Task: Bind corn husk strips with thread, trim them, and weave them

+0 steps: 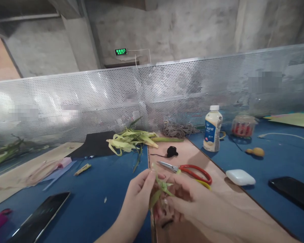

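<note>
Between both hands is a small knotted piece of green corn husk [163,185], with strips sticking out to several sides. My left hand [142,189] pinches it from the left, thumb on top. From the right, my right hand [187,195] grips it with thumb and fingers; some fingertips are hidden or blurred. Just beyond the hands lie red-handled scissors [196,171], blades pointing left. A small bundle of black string [172,151] rests behind them. Farther back sits a pile of pale green husks [134,138].
A milk bottle [212,130], a clear tub with red contents [243,126], a small gourd [255,152], a white case [240,177] and a dark phone [294,192] stand or lie rightward. Another phone [40,217] lies left. A perforated metal panel [167,87] borders the back.
</note>
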Demonstrator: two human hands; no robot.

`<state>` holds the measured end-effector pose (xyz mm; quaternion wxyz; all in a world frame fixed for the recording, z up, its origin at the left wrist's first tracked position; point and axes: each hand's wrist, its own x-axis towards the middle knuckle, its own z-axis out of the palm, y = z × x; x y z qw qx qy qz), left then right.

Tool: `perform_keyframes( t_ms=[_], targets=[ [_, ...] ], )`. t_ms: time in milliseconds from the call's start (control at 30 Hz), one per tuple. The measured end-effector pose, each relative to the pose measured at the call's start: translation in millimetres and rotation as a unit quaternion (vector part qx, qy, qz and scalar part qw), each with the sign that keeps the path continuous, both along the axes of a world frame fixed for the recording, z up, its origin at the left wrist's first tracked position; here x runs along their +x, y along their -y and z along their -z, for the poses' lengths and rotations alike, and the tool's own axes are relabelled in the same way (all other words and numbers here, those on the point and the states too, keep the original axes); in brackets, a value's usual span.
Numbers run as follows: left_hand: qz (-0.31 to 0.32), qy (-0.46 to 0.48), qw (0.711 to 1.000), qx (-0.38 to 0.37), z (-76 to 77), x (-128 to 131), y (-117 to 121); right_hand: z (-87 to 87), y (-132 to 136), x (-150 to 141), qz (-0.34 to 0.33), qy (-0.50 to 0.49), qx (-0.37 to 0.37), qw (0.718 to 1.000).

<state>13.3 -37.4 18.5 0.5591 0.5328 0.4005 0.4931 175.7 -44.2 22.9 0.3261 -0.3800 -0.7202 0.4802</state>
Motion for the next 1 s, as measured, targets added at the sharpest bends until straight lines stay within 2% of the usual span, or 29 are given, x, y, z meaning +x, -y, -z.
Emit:
perform_keyframes(
  t_ms=[133, 233, 367, 500, 600, 667, 800, 867, 1000],
  targets=[
    [0.046, 0.091, 0.994, -0.028, -2.4, -2, -3, 1.0, -4, -2, -0.021, -0.031, -0.024, 0.999],
    [0.08, 0.081, 0.992, -0.049, -1.5, -3, -5, -1.1, -4, -5, -0.063, -0.094, -0.08, 0.99],
    [0.106, 0.072, 0.991, -0.039, 3.0, -4, -8, -5.1, -2, -7, -0.111, -0.141, -0.164, 0.97],
    [0.113, 0.048, 0.992, -0.029, 6.0, -4, -8, -6.0, -1, -5, -0.128, -0.17, -0.2, 0.956],
    [0.095, 0.026, 0.995, -0.027, 5.9, -2, -7, -5.3, -1, -3, -0.124, -0.132, -0.19, 0.965],
    [0.055, 0.003, 0.998, -0.003, 5.9, 0, -7, -3.3, -1, -1, -0.102, -0.082, -0.162, 0.978],
    [-0.017, -0.059, 0.99, 0.125, 6.1, 0, -6, 0.1, 1, 1, -0.076, -0.033, -0.118, 0.99],
    [-0.022, -0.073, 0.984, 0.162, 5.6, 0, -5, -2.8, 4, 1, -0.056, -0.022, -0.095, 0.994],
    [-0.006, -0.07, 0.984, 0.165, 4.8, -1, -2, -14.9, 8, 0, 0.013, -0.016, -0.052, 0.998]
  ],
)
